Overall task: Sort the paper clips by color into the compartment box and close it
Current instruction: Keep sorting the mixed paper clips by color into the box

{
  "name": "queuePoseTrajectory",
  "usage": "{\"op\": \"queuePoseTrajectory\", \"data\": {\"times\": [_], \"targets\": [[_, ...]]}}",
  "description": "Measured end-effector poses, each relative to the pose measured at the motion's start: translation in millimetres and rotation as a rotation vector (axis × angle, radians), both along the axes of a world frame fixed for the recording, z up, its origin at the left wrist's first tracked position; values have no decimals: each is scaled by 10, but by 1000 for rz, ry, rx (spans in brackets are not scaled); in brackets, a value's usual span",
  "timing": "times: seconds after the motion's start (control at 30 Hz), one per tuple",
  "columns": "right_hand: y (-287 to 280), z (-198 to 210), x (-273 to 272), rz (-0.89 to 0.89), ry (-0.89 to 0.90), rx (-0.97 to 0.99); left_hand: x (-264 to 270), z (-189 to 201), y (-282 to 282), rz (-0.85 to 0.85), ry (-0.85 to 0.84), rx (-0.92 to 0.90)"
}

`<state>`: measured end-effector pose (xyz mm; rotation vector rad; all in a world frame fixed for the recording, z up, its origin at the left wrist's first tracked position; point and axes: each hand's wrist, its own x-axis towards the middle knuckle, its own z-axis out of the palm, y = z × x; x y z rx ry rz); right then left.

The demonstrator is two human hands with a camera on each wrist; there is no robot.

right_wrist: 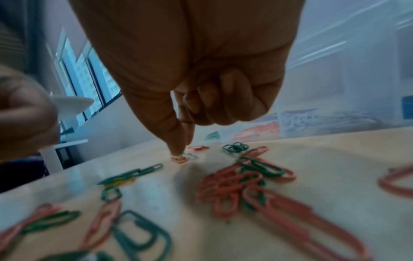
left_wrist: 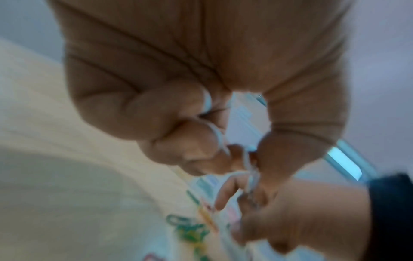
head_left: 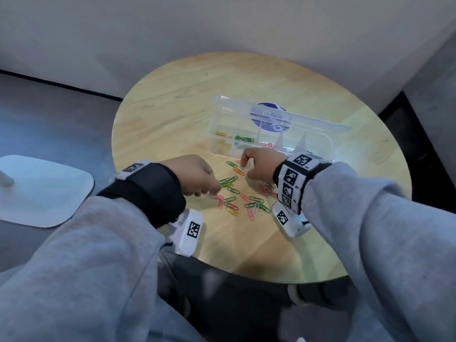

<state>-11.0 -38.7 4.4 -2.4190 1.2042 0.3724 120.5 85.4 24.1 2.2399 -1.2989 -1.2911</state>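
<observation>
Left hand (head_left: 197,175) pinches a white paper clip (left_wrist: 251,174), ready to carry | right hand (head_left: 260,166) nips at a yellow clip (right_wrist: 178,158) on the table (head_left: 172,114), apparently picking it | loose clips (head_left: 232,201) scattered between | open compartment box (head_left: 271,134) behind, sorted yellow, green, red.

Round wooden table (head_left: 172,114), grey floor (head_left: 49,114)

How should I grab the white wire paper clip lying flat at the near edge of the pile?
Pinch the white wire paper clip by its near rounded end, coming down from above on the side nearest you. It lies flat on the round wooden table. That end sticks out free, while its far end seems to overlap green paper clips. Probably slide it out first, then lift.
</observation>
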Motion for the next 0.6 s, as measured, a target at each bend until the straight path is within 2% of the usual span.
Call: {"op": "queuePoseTrajectory", "data": {"times": [0.33, 0.5, 0.6], "targets": [[-55, -41, -25, 39, 103, 1, 130, 113, -42, 447, 539, -203], [-71, -43, -169, 0, 145, 110, 117, 116, -39, 521, 652, -229], [-98, 15, -289, -126, 33, 282, 102, 103, -41, 533, 690, -212]]}}
